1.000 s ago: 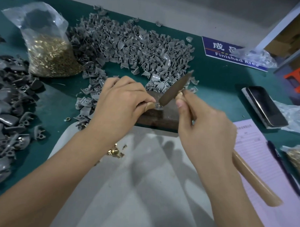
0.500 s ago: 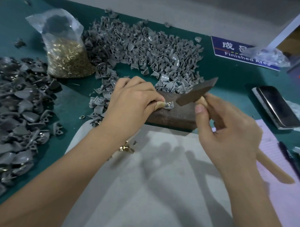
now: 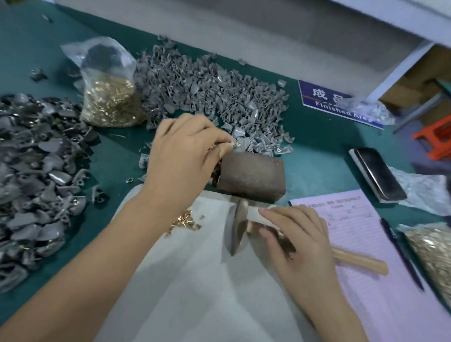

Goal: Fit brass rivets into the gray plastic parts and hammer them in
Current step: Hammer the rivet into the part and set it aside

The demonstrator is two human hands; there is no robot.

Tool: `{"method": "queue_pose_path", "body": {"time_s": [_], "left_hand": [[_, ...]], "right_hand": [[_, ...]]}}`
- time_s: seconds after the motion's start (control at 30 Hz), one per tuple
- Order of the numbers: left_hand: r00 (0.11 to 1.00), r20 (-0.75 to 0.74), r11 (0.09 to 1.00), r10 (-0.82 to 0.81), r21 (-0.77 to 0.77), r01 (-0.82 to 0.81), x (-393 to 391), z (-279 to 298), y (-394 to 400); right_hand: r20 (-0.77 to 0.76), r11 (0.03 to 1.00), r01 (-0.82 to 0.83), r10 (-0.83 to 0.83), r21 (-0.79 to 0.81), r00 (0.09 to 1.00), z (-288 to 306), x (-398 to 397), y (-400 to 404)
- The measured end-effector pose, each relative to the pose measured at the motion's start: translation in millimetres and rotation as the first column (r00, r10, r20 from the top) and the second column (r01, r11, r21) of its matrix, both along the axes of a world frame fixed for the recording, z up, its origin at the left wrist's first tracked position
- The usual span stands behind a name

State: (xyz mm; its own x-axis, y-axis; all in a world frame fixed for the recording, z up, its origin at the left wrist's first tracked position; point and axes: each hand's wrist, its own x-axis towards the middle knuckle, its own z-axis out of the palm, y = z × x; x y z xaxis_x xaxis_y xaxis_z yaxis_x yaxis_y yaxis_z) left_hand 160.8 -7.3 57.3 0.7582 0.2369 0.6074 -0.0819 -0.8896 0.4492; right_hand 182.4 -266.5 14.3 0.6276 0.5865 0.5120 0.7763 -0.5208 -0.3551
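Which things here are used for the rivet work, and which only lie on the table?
For the work: hammer, metal block, loose rivets, rivet bag, gray parts pile.
Only lying there: phone, pen, pink form, blue sign.

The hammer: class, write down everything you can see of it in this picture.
The hammer has a dull grey, worn metal head, wedge-shaped and tapering to a point toward the person, on a pale wooden handle that runs out to the right. It lies flat on the white cloth, just in front of the brown block, with the handle end over the pink form. The right hand rests over the handle just behind the head, fingers curled round it.
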Motion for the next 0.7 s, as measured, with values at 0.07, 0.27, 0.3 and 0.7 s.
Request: {"method": "queue_pose_path", "body": {"time_s": [0.07, 0.27, 0.3, 0.7], "left_hand": [[1.0, 0.025, 1.0, 0.002, 0.017, -0.002, -18.7, 2.2, 3.2], [0.998, -0.067, 0.998, 0.01, 0.063, -0.006, -85.8, -23.3, 16.4], [0.997, -0.066, 0.997, 0.042, 0.059, -0.039, -95.6, -25.9, 24.1], [0.813, -0.199, 0.837, 0.547, 0.129, -0.532, -187.3, -14.5, 118.9]], "right_hand": [[-0.082, 0.989, 0.009, 0.003, 0.144, 0.997, 12.0, 3.0, 14.3], [-0.25, 0.946, -0.182, 0.251, 0.269, 0.935, 33.0, -6.9, 104.2], [-0.246, 0.946, -0.211, 0.272, 0.247, 0.93, 33.1, -9.2, 120.2], [-0.208, 0.851, -0.513, 0.484, -0.115, 0.85, 51.3, -49.9, 282.1]]}}
